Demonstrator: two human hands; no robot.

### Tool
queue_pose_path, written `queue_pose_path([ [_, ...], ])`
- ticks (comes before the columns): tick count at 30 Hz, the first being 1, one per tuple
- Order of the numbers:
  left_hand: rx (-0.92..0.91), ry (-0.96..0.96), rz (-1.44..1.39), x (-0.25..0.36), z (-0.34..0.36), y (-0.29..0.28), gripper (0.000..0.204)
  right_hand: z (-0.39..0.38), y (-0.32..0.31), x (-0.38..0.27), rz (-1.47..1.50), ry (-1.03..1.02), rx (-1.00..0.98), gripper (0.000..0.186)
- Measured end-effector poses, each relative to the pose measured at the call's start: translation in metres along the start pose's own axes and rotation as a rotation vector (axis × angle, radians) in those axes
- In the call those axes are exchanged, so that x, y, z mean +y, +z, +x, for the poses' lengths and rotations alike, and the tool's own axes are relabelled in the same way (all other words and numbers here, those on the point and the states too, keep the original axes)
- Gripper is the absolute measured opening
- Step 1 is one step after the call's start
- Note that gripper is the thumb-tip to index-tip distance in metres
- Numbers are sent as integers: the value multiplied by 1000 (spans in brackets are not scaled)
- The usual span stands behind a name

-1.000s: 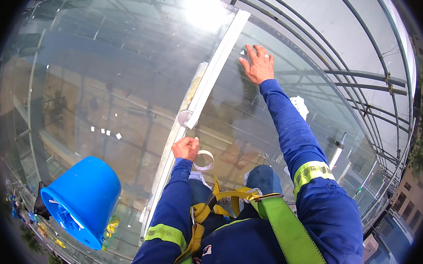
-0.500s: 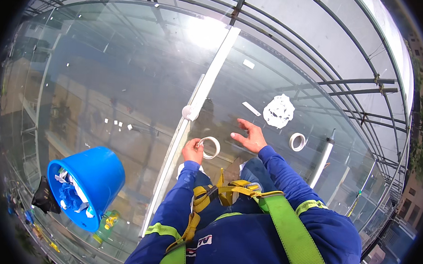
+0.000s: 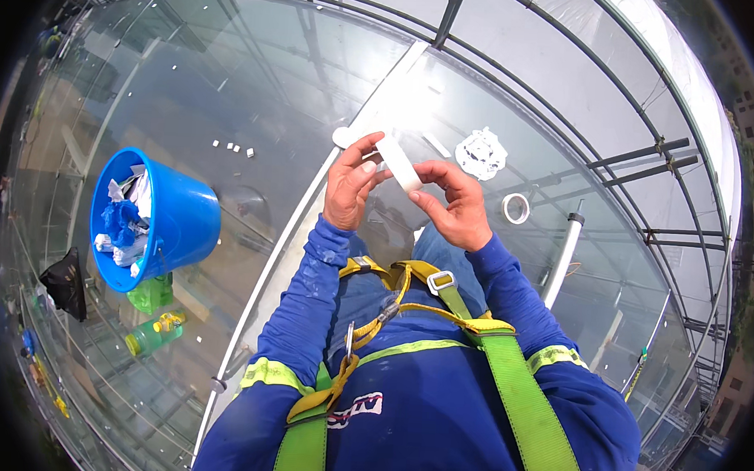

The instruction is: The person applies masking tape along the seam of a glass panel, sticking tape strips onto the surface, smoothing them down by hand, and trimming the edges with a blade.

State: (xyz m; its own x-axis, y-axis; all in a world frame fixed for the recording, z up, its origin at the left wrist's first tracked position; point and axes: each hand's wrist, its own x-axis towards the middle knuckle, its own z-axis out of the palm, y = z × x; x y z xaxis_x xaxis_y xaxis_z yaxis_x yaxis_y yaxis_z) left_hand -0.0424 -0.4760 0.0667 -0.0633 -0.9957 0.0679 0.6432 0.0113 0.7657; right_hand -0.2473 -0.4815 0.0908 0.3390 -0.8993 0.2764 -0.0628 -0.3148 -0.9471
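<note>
A roll of white tape [image 3: 399, 162] is held up between my hands, turned with its outer band toward me. My left hand [image 3: 352, 183] grips its left side, fingers curled around the edge. From the right, my right hand [image 3: 458, 204] pinches the lower end of the roll between thumb and fingers. Beyond the hands, a flat white strip [image 3: 437, 146] and a crumpled white blob [image 3: 481, 153] lie on the glass. A second tape roll [image 3: 516, 209] rests to the right of my right hand, and a white sealant gun [image 3: 566, 254] lies farther right.
On the left stands a blue bucket [image 3: 186, 221] filled with crumpled scraps, with a green bottle [image 3: 154, 335] and a black bag [image 3: 66, 283] near it. Small white blocks [image 3: 232, 148] dot the glass. A pale joint strip [image 3: 297, 206] divides the panels. Metal bars [image 3: 645, 164] frame the far right edge.
Both hands have risen with the tape roll. My right hand, open and apart before, now pinches the roll too. The roll has turned from ring-side to edge-on.
</note>
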Motion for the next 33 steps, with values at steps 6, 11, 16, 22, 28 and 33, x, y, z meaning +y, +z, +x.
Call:
queue_pose_path([
  [6,-28,-39,-10,29,-78,37,70,-70,1,-55,-115,-104,-95,33],
  [11,-93,297,381,38,-129,52,94,-107,17,-96,-169,-225,-154,34],
  [16,-197,415,434,58,-161,56,89,-123,36,-97,-292,-373,-237,32],
  [22,14,422,580,88,-187,48,25,-122,54,-131,-366,-400,-317,32],
  [28,112,528,552,113,-167,57,13,-78,35,-162,-426,-458,-416,33],
  [33,-283,405,520,130,-121,70,25,-60,-12,-167,-373,-416,-479,40],
])
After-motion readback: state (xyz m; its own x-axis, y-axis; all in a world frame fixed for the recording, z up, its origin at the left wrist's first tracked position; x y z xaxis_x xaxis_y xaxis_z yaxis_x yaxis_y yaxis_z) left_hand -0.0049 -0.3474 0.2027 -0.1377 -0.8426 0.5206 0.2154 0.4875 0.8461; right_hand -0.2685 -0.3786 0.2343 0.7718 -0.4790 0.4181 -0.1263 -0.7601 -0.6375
